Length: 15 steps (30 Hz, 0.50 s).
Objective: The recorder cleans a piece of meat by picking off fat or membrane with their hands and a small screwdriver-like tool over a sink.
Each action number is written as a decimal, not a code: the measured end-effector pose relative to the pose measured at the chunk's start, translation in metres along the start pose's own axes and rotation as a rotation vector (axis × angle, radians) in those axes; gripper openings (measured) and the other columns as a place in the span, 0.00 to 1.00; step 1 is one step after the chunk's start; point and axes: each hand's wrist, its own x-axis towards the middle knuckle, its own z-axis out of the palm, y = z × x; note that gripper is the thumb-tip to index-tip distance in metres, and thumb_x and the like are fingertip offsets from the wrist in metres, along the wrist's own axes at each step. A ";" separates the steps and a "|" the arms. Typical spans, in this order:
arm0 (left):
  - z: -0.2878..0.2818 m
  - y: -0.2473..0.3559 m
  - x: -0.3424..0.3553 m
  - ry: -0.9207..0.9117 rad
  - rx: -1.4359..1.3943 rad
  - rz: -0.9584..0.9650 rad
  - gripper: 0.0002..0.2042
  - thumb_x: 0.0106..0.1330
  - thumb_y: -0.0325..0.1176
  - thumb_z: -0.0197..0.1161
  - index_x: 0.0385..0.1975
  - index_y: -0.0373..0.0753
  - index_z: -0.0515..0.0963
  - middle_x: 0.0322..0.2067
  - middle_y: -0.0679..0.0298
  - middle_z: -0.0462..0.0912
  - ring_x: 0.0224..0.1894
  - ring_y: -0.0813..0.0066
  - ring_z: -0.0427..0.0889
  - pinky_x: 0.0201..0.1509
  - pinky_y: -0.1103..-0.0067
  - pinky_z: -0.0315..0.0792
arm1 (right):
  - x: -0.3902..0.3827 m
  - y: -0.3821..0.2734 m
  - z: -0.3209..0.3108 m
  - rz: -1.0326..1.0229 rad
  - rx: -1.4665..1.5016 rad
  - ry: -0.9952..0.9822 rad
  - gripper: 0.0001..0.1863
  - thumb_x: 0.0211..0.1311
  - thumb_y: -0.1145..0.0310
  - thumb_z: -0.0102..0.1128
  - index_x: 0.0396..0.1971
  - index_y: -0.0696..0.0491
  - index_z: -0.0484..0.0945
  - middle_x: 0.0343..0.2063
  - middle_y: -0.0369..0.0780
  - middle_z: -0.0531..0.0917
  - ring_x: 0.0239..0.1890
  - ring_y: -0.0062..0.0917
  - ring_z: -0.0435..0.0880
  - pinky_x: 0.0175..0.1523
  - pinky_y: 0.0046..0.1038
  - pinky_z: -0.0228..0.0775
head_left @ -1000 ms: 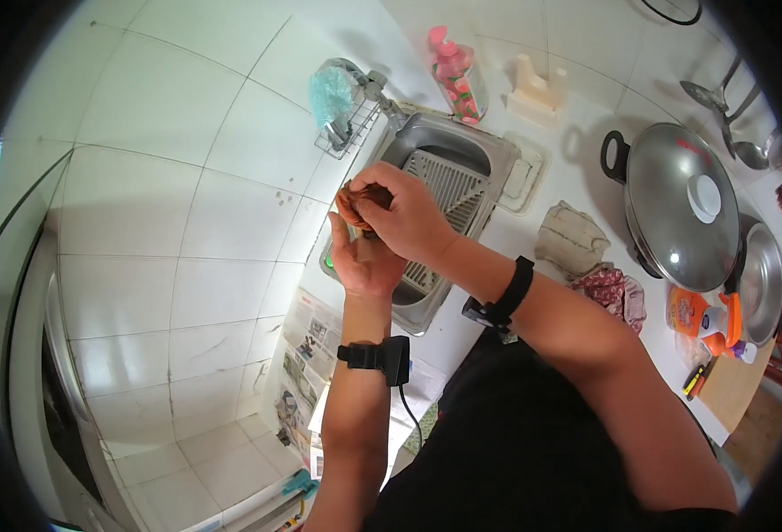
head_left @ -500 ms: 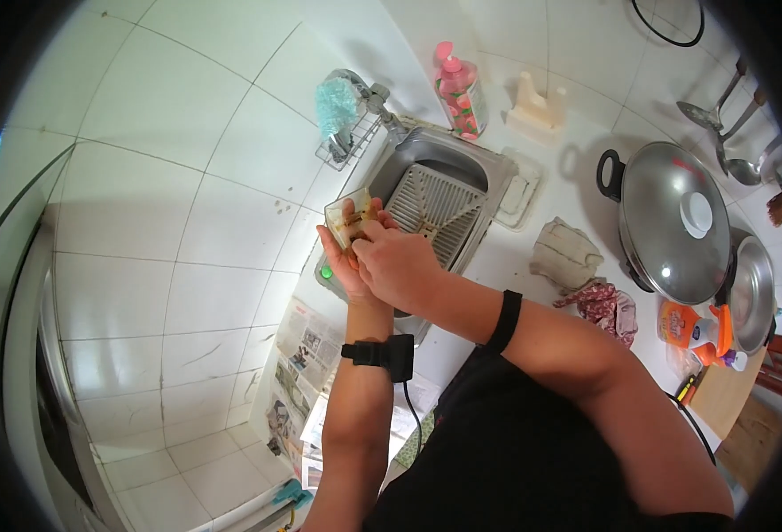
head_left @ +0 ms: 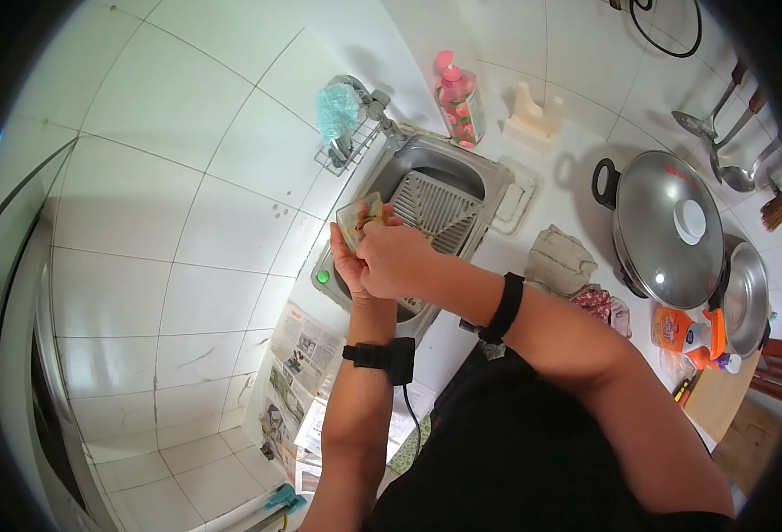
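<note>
My left hand (head_left: 348,264) cups a small clear plastic container (head_left: 352,215) over the left part of the steel sink (head_left: 494,184), its fingers round it. The container is tilted and has yellow-brown residue in it. My right hand (head_left: 395,259) lies over my left palm, its fingers curled at the container; what they hold, if anything, is hidden. A slotted draining tray (head_left: 444,213) sits in the sink beneath.
A faucet (head_left: 384,120), wire rack and pink pump bottle (head_left: 462,111) stand behind the sink. To the right are folded cloths (head_left: 559,262), a large lidded pan (head_left: 665,226), steel pan, orange spray bottle and hanging ladles. Newspapers (head_left: 298,346) lie left below.
The brown crumpled thing in my hands a second ago is mostly out of sight; the clear container now shows in my left hand. My right hand has moved down over the palm.
</note>
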 end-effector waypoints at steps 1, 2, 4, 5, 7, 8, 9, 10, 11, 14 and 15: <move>-0.002 0.000 0.000 0.032 0.007 0.013 0.29 0.73 0.62 0.59 0.58 0.43 0.78 0.57 0.46 0.79 0.54 0.53 0.79 0.60 0.61 0.77 | 0.002 0.005 0.000 -0.029 0.056 -0.022 0.10 0.58 0.63 0.64 0.30 0.53 0.87 0.35 0.42 0.85 0.35 0.40 0.89 0.38 0.40 0.82; -0.004 0.001 0.001 0.063 0.015 0.027 0.29 0.73 0.62 0.60 0.58 0.43 0.78 0.57 0.46 0.79 0.54 0.53 0.79 0.60 0.61 0.77 | 0.004 0.010 0.001 -0.059 0.112 -0.043 0.10 0.58 0.63 0.64 0.30 0.54 0.87 0.35 0.42 0.85 0.35 0.41 0.89 0.38 0.40 0.82; -0.006 0.005 0.000 0.084 -0.003 0.038 0.29 0.75 0.62 0.55 0.57 0.41 0.80 0.55 0.45 0.81 0.51 0.52 0.80 0.58 0.60 0.78 | 0.002 0.009 -0.002 -0.094 0.173 -0.068 0.11 0.58 0.63 0.64 0.30 0.54 0.87 0.36 0.42 0.85 0.35 0.41 0.89 0.39 0.40 0.82; -0.007 0.007 0.000 0.102 -0.022 0.046 0.30 0.78 0.61 0.50 0.57 0.38 0.81 0.53 0.44 0.84 0.49 0.51 0.82 0.56 0.59 0.79 | -0.002 0.008 -0.004 -0.069 0.269 -0.048 0.10 0.58 0.63 0.64 0.29 0.54 0.87 0.37 0.43 0.86 0.36 0.43 0.89 0.39 0.42 0.82; -0.007 0.003 0.000 0.065 0.013 0.030 0.29 0.76 0.62 0.54 0.58 0.40 0.79 0.55 0.45 0.81 0.51 0.51 0.81 0.58 0.60 0.78 | -0.007 0.006 -0.002 -0.041 0.358 -0.022 0.10 0.58 0.64 0.63 0.29 0.55 0.87 0.38 0.44 0.86 0.37 0.44 0.89 0.40 0.43 0.82; -0.007 0.001 0.000 0.031 0.048 0.014 0.29 0.74 0.62 0.57 0.59 0.42 0.78 0.57 0.45 0.79 0.52 0.52 0.80 0.59 0.60 0.77 | -0.009 0.003 0.006 0.043 0.275 0.068 0.09 0.58 0.65 0.63 0.29 0.54 0.87 0.38 0.44 0.86 0.37 0.44 0.89 0.40 0.43 0.82; -0.011 -0.002 -0.001 0.034 0.052 0.009 0.29 0.74 0.62 0.57 0.59 0.42 0.78 0.57 0.45 0.79 0.52 0.52 0.80 0.59 0.60 0.77 | -0.011 0.000 0.011 0.132 0.198 0.155 0.09 0.58 0.66 0.62 0.30 0.54 0.88 0.39 0.44 0.86 0.38 0.44 0.89 0.40 0.44 0.82; -0.014 -0.005 -0.002 -0.006 0.013 -0.031 0.30 0.74 0.63 0.56 0.61 0.42 0.77 0.57 0.45 0.79 0.53 0.52 0.80 0.60 0.60 0.77 | -0.010 -0.001 0.016 0.139 0.201 0.157 0.09 0.58 0.66 0.62 0.30 0.54 0.88 0.39 0.44 0.86 0.38 0.44 0.89 0.40 0.44 0.82; -0.017 -0.008 -0.003 -0.046 -0.027 -0.071 0.32 0.74 0.64 0.55 0.62 0.42 0.77 0.57 0.45 0.79 0.53 0.52 0.80 0.60 0.60 0.77 | -0.010 -0.001 0.020 0.160 0.154 0.118 0.09 0.59 0.66 0.62 0.30 0.53 0.88 0.40 0.44 0.86 0.38 0.44 0.89 0.40 0.44 0.82; -0.019 -0.005 -0.010 0.180 0.086 -0.048 0.33 0.75 0.64 0.54 0.65 0.41 0.75 0.59 0.45 0.79 0.57 0.52 0.80 0.63 0.58 0.76 | -0.004 0.005 0.001 0.190 0.191 -0.161 0.09 0.61 0.67 0.61 0.32 0.51 0.89 0.41 0.44 0.86 0.39 0.42 0.89 0.41 0.43 0.82; -0.021 0.000 -0.009 0.179 0.085 -0.045 0.33 0.75 0.64 0.54 0.65 0.41 0.75 0.59 0.45 0.79 0.57 0.52 0.80 0.63 0.58 0.76 | -0.002 0.006 -0.010 0.178 0.274 -0.384 0.09 0.62 0.67 0.61 0.34 0.50 0.89 0.42 0.43 0.86 0.40 0.42 0.89 0.42 0.43 0.82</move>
